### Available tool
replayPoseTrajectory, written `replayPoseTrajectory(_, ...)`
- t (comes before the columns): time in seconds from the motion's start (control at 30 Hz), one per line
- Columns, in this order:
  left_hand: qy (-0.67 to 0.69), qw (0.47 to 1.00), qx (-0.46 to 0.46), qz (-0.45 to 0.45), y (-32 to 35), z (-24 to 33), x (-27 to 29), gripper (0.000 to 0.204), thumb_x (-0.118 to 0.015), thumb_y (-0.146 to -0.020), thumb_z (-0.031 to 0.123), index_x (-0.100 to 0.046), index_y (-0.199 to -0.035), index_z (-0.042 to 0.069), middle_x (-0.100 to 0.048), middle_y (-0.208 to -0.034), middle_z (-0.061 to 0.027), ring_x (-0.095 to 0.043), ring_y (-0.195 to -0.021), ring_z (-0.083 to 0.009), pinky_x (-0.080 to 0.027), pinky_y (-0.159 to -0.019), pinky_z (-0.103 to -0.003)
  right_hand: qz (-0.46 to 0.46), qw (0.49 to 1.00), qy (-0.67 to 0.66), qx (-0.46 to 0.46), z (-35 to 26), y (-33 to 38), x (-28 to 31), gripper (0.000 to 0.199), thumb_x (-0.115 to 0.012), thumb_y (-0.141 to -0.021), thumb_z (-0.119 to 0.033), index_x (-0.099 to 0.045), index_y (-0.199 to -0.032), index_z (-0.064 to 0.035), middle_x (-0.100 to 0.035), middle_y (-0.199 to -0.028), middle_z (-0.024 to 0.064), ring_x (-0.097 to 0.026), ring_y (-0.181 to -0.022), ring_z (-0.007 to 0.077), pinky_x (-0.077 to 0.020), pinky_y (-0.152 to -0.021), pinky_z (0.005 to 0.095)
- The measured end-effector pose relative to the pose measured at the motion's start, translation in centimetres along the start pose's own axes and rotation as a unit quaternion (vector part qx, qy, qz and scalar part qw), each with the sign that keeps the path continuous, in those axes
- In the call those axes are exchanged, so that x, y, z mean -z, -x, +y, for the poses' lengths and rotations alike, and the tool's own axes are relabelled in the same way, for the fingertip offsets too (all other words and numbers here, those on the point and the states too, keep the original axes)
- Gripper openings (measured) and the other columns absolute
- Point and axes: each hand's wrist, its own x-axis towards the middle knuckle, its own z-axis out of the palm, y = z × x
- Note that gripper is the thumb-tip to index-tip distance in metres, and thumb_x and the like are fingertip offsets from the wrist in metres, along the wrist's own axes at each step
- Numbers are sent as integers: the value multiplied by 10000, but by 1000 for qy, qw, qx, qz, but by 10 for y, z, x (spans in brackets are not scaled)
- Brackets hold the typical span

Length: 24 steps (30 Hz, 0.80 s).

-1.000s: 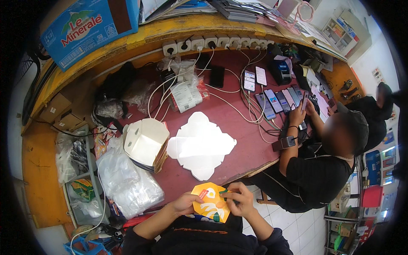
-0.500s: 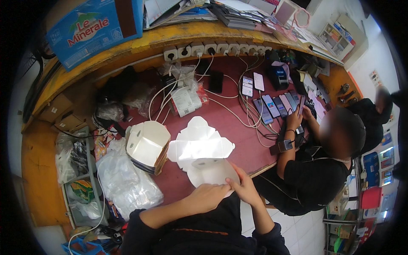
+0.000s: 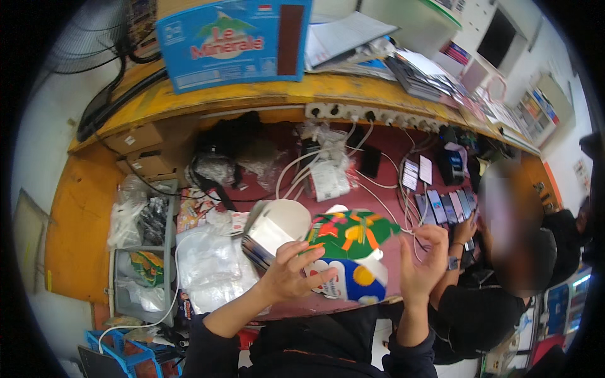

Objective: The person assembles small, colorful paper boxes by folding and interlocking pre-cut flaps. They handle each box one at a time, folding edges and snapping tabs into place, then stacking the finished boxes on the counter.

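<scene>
A folding paper carton [image 3: 353, 242] with a green, orange and blue printed outside is held tilted in front of me, over the table. My left hand [image 3: 293, 271] grips its left edge, with the fingers partly spread over the printed side. Just off its right corner, my right hand [image 3: 423, 264] is raised with thumb and fingers apart, holding nothing I can see. A stack of white-lined cartons [image 3: 277, 227] stands on the table, left of the held one and close behind my left hand. White edges show behind the held carton, which hides most of what lies there.
Clear plastic bags [image 3: 214, 264] lie at the left, beside a grey crate [image 3: 170, 252]. White charging cables [image 3: 296, 167] run from a row of sockets to several phones [image 3: 444, 208] at the right. A co-worker in black [image 3: 498, 290] sits there. A shelf [image 3: 252, 94] overhangs the back.
The carton in my hands has turned from its white inside to its printed outside. My right hand has come off it and moved up to the right. The view has shifted left.
</scene>
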Motion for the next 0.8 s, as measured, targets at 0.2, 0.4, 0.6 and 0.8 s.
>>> replayPoseTrajectory(0.2, -6, 996, -85, 12, -11, -23, 32, 501, -676, -749, 140, -530, -1221, 227, -485, -1255, -67, -415, -1122, -263, -452, -892, -364, -498, 843, -176, 102, -36, -23, -58, 477, -682, -712, -69, -573, -1175, -62, -572, -1169, 135, -530, -1084, 291, -412, -924, 379)
replayPoseTrajectory(0.4, -6, 959, 276, -59, 3, -103, 54, 637, -595, -805, 157, -345, -1371, 7, -387, -1394, -174, -360, -1286, -345, -287, -1061, -450, -439, 876, -197, -25, -19, -4, -150, 288, -581, -769, -87, -613, -1055, -82, -611, -1027, 132, -579, -965, 292, -455, -846, 406)
replayPoseTrajectory(0.6, 360, 839, 387, -131, 47, -132, 38, 574, -411, -908, 333, -348, -1370, -1, -402, -1373, -175, -381, -1294, -270, -260, -1074, -352, -626, 747, 27, 222, -8, 47, -205, 219, -532, -777, -64, -570, -946, 70, -609, -922, 225, -632, -854, 360, -520, -755, 405)
replayPoseTrajectory(0.8, 402, 806, 433, -24, 58, -127, 20, 574, -384, -919, 395, -414, -1323, -13, -466, -1317, -137, -407, -1257, -228, -271, -1054, -322, -687, 703, 87, 163, -16, 76, -236, 348, -596, -781, -86, -525, -1065, 101, -547, -1097, 292, -605, -978, 381, -511, -790, 396)
